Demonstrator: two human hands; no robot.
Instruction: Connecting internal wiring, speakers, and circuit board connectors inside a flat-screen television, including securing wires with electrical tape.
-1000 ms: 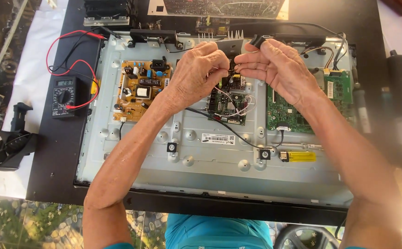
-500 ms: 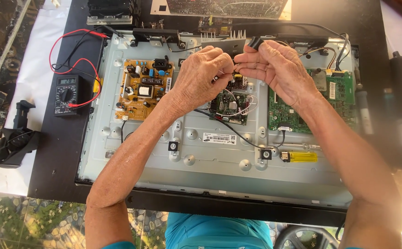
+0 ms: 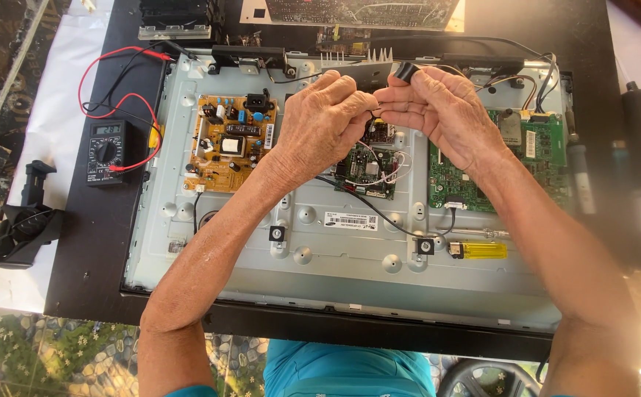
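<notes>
1. Since a second ago my hands have stayed raised together over the top middle of the opened television back (image 3: 335, 257); little else has shifted.
2. My left hand (image 3: 324, 121) is curled, fingertips pinching a thin black wire (image 3: 364, 200) that trails down across the small middle board (image 3: 369, 170).
3. My right hand (image 3: 438, 110) is closed on a small black piece (image 3: 405, 70), meeting the left fingertips.
4. A multimeter (image 3: 105, 152) with red leads lies well apart on the left.
</notes>
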